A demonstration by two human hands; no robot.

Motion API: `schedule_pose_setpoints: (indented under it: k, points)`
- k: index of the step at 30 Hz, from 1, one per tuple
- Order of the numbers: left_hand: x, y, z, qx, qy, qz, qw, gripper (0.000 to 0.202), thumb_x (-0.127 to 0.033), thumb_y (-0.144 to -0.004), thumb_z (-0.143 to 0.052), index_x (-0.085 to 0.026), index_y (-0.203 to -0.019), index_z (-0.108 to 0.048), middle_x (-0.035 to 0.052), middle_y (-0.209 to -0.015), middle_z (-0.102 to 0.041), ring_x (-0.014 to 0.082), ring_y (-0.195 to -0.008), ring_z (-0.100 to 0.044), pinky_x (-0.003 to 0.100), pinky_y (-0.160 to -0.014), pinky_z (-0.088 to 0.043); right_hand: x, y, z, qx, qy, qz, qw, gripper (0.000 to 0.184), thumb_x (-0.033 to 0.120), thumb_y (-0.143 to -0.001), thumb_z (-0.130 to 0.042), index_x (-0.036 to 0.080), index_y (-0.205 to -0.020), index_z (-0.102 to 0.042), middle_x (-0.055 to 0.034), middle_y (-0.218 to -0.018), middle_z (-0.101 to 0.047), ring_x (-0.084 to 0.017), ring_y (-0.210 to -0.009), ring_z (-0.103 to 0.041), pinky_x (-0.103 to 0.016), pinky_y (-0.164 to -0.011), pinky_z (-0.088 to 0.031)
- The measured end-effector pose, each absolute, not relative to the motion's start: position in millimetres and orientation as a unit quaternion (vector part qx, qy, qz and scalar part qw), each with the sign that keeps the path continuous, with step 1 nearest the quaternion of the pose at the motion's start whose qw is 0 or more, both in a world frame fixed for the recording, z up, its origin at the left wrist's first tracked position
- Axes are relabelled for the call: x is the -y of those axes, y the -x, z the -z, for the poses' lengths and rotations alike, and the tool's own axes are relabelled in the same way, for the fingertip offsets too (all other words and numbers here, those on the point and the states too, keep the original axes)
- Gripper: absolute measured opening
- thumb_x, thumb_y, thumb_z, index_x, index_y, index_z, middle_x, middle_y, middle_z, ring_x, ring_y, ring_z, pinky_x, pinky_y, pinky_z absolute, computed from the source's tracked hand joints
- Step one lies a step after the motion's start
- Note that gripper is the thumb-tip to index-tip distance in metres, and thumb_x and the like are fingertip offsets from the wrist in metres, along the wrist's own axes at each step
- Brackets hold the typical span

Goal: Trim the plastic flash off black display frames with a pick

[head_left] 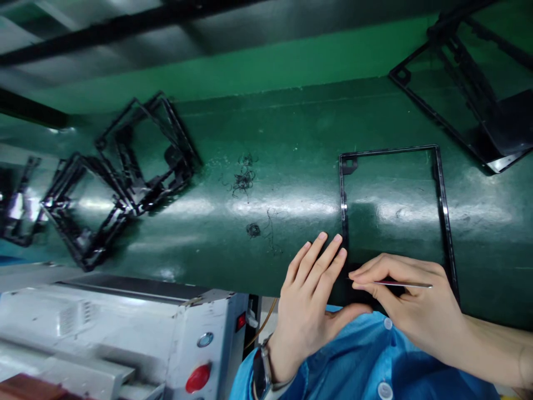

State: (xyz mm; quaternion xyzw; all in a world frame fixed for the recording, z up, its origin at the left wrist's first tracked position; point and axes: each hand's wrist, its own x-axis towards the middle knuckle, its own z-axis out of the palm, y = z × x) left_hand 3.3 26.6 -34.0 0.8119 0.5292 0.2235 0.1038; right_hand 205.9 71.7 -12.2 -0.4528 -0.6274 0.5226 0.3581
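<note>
A thin black plastic frame [445, 216] lies flat on the green worktop, its near side partly hidden by both hands. My left hand [308, 303] rests with fingers stretched out against the frame's left side near the close corner; the thumb points right. Between the thumb and fingers of my right hand [425, 303] is a slim metal blade-like tool [410, 284]. Its tip points left, by the frame's near left corner, and how it ends there is hard to make out.
Curled black shavings [244, 180] are scattered left of the frame. Several more black frames [145, 150] are piled at the left, and others [437, 119] lie at the right back. A grey machine [137, 322] with a red button [197, 379] stands at the lower left.
</note>
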Motion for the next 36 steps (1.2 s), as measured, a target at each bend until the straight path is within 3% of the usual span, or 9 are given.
schedule_pose_setpoints:
  k: [12, 24, 36]
  points:
    - [-26.7, -3.6, 33.0, -0.533, -0.81, -0.22, 0.105, 0.075, -0.06, -0.101, -0.069, -0.015, -0.158, -0.048, 0.0172, -0.157, -0.06, 0.0329, -0.156, -0.047, 0.049, -0.129, -0.036, -72.7, -204.9, 11.0, 0.622, 0.454, -0.527, 0.36, 0.021, 0.012, -0.098, -0.07, 0.027, -0.084, -0.073, 0.0013, -0.089, -0.082, -0.021, -0.085, -0.082, -0.03, -0.074, -0.069]
    - [-27.4, -4.2, 33.7, -0.529, -0.813, -0.223, 0.102, 0.07, -0.061, -0.103, -0.065, -0.008, -0.149, -0.054, 0.0214, -0.153, -0.062, 0.0323, -0.157, -0.045, 0.047, -0.13, -0.033, -71.4, -206.2, 11.5, 0.639, 0.449, -0.512, 0.357, 0.025, 0.005, -0.096, -0.068, 0.026, -0.084, -0.074, 0.0004, -0.089, -0.082, -0.021, -0.083, -0.082, -0.027, -0.073, -0.068]
    - [-27.1, -3.1, 34.3, -0.527, -0.815, -0.219, 0.101, 0.07, -0.059, -0.104, -0.065, -0.009, -0.151, -0.053, 0.021, -0.154, -0.062, 0.0325, -0.157, -0.045, 0.049, -0.129, -0.035, -70.8, -206.1, 15.5, 0.634, 0.446, -0.518, 0.362, 0.026, 0.003, -0.096, -0.067, 0.025, -0.084, -0.072, -0.0002, -0.09, -0.082, -0.021, -0.084, -0.081, -0.028, -0.074, -0.069]
